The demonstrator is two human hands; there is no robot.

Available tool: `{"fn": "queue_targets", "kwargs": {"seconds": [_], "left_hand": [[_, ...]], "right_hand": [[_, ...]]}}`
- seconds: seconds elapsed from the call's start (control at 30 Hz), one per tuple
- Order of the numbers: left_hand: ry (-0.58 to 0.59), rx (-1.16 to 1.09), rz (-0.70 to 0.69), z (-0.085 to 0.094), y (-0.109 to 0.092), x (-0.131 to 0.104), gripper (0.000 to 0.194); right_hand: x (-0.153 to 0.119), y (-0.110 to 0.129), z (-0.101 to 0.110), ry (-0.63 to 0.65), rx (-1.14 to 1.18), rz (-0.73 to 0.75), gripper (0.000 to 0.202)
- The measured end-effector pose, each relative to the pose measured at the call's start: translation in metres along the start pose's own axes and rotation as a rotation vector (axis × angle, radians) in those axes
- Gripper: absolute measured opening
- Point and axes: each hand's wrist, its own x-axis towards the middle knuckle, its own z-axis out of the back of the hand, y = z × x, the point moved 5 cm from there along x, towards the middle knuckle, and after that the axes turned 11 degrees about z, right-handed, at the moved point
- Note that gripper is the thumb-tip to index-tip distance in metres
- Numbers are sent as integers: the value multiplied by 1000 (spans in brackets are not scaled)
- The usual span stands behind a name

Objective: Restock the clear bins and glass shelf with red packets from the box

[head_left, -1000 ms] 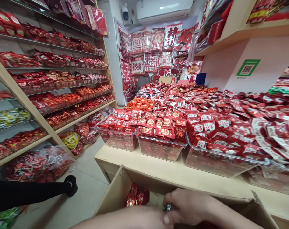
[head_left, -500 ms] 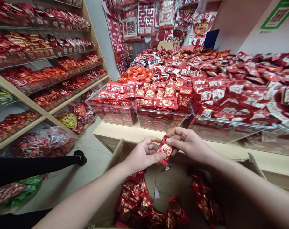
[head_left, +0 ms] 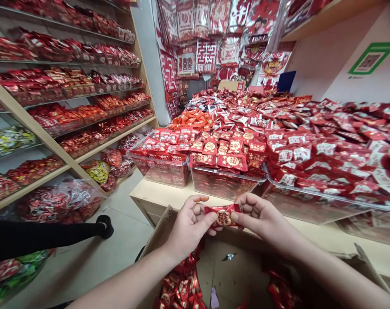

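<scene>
Between both hands is a red wrapped candy [head_left: 224,216] with a gold round print, lying level from side to side. My left hand [head_left: 191,221] pinches its left end, thumb in front. The right end is gripped by my right hand [head_left: 256,214], also thumb in front. Below the hands stands an open cardboard box [head_left: 163,229] with loose red candies [head_left: 182,283] inside, more of them in shadow at the right. Just beyond the hands, a clear bin [head_left: 227,182] holds rows of similar red packets with gold circles.
A clear bin [head_left: 161,171] of red packets stands to the left and a larger one [head_left: 311,201] to the right, on a wooden counter [head_left: 140,193]. Glass shelves [head_left: 62,101] of candies line the left side. Another person's leg [head_left: 53,238] reaches in at the left.
The candy has turned from upright to level, and my right hand has shifted onto its right end. The view has tipped upward, so the bins and hands sit lower in the picture.
</scene>
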Motion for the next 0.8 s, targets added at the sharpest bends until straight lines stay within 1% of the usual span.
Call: {"fn": "queue_targets", "kwargs": {"seconds": [0.13,0.2,0.27,0.3,0.33,0.4,0.43,0.47,0.53,0.57,0.63,0.7,0.73,0.8], "left_hand": [[-47,-46,-61,-1,-3,-5,38],[-39,-57,-59,-4,-6,-9,36],[-15,-43,-57,-6,-16,-12,32],[-27,-19,-85,-5,-27,-11,31],[-56,14,-133,-2,-43,-10,31],[-140,99,-267,4,-83,0,34],[-154,147,-320,6,-104,10,35],[-137,193,-345,6,-123,23,35],[-128,316,-330,6,-152,57,32],[-132,390,-278,6,-160,76,32],[-209,528,-208,8,-169,111,28],[-256,607,-166,8,-170,137,26],[-268,634,-152,8,-169,146,25],[-269,672,-127,5,-165,156,23]], "right_hand": [[-5,-2,-7,14,-7,-9,29],[-7,-1,-11,2,5,-10,30],[-8,3,-14,-4,9,4,29],[-8,6,-16,5,3,11,28],[-8,9,-17,18,-11,21,26],[-7,13,-17,46,-75,42,25],[-7,14,-17,63,-126,52,25],[-6,15,-17,81,-186,62,24],[-6,13,-18,123,-300,69,22],[-6,10,-19,143,-347,68,21],[-7,6,-21,180,-420,72,19],[-9,1,-24,206,-463,87,17],[-10,-1,-26,218,-476,98,16],[-11,-4,-28,240,-485,120,15]]}}
